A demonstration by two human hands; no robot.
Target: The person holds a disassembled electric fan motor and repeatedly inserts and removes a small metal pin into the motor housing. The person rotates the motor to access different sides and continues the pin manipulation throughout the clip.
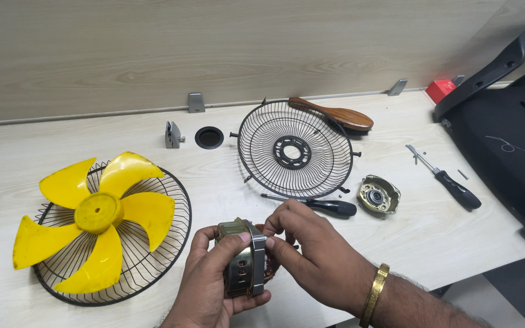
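Observation:
My left hand (pixel 205 285) grips a small metal fan motor (pixel 244 261) with a grey stator block and a brass-coloured housing, held just above the desk's near edge. My right hand (pixel 308 243), a gold bangle on its wrist, pinches the top right side of the same motor with its fingertips. The copper winding behind the fingers is mostly hidden.
A yellow fan blade (pixel 95 215) lies on a black wire guard (pixel 165 243) at the left. A second wire guard (pixel 293 152) rests against a wooden brush (pixel 335 114). Two black-handled screwdrivers (pixel 329 208) (pixel 454 188), a motor end cap (pixel 378 195), a cable hole (pixel 209 138), a black chair (pixel 505 121) at right.

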